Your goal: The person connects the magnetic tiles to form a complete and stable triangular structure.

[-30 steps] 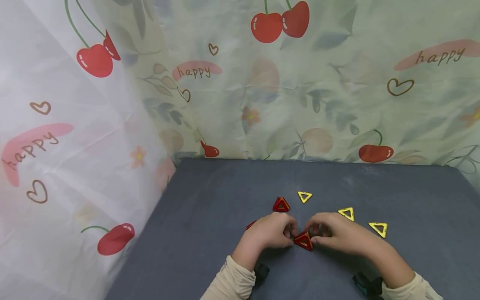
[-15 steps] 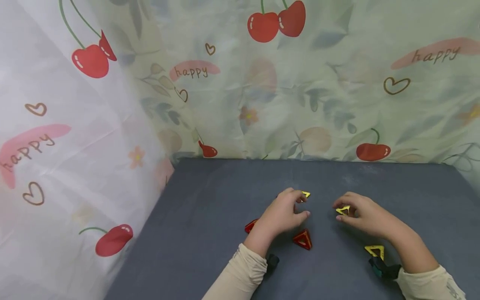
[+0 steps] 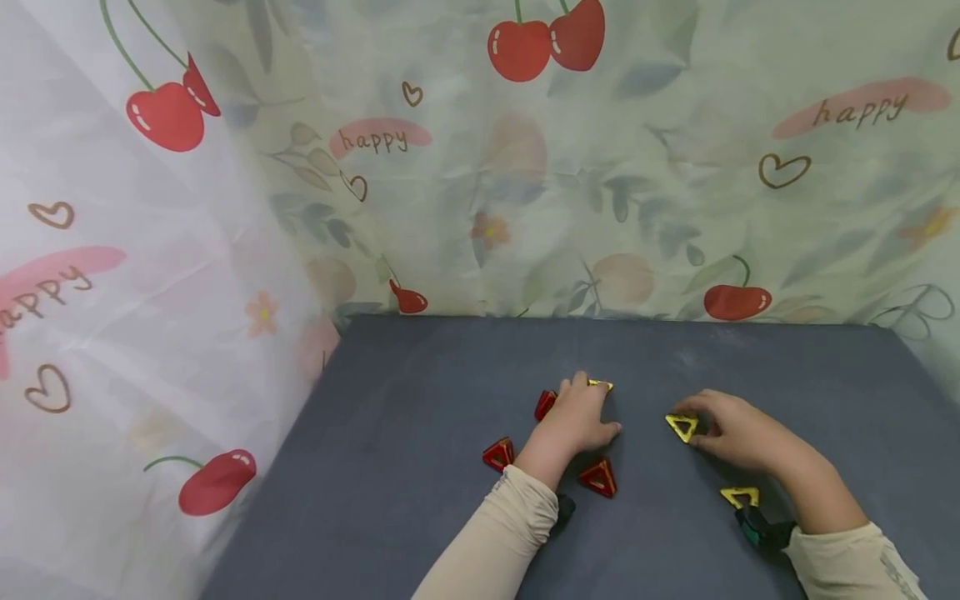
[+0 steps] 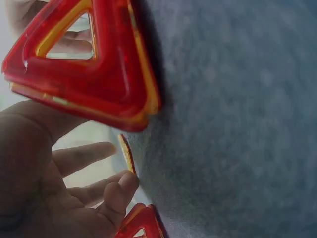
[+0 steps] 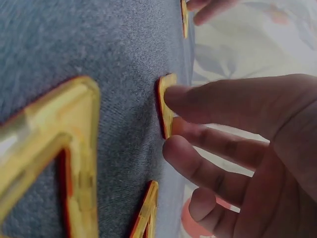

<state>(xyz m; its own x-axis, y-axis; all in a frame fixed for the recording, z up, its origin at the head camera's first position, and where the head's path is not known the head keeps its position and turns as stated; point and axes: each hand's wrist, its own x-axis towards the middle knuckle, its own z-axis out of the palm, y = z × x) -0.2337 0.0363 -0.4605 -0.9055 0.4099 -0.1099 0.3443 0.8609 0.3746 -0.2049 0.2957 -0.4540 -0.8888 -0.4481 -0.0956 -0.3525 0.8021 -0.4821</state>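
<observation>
My left hand [image 3: 576, 423] reaches over a yellow triangular magnetic tile [image 3: 600, 384] at the back. Its fingers are spread and fairly straight; one fingertip is at the tile [image 4: 127, 153] in the left wrist view. Farther right, my right hand [image 3: 738, 432] pinches the edge of another yellow triangular tile [image 3: 678, 429] between thumb and fingers. In the right wrist view the thumb lies across this tile [image 5: 167, 124]. Red triangular tiles surround the left hand: one at the left [image 3: 495, 454], one partly covered by the hand [image 3: 543, 405], and one in front [image 3: 596, 487].
A yellow tile [image 3: 735, 493] lies partly behind the camera [image 3: 759, 525] on my right wrist. The right wrist view shows another yellow tile [image 5: 143, 215] beyond the right hand. Everything rests on a dark grey table [image 3: 420, 400], backed by a printed cloth [image 3: 585, 192].
From the red tile at the front, both hands moved apart and away, the left to the back yellow tile, the right to a yellow tile at right. Lately the head view shifted slightly.
</observation>
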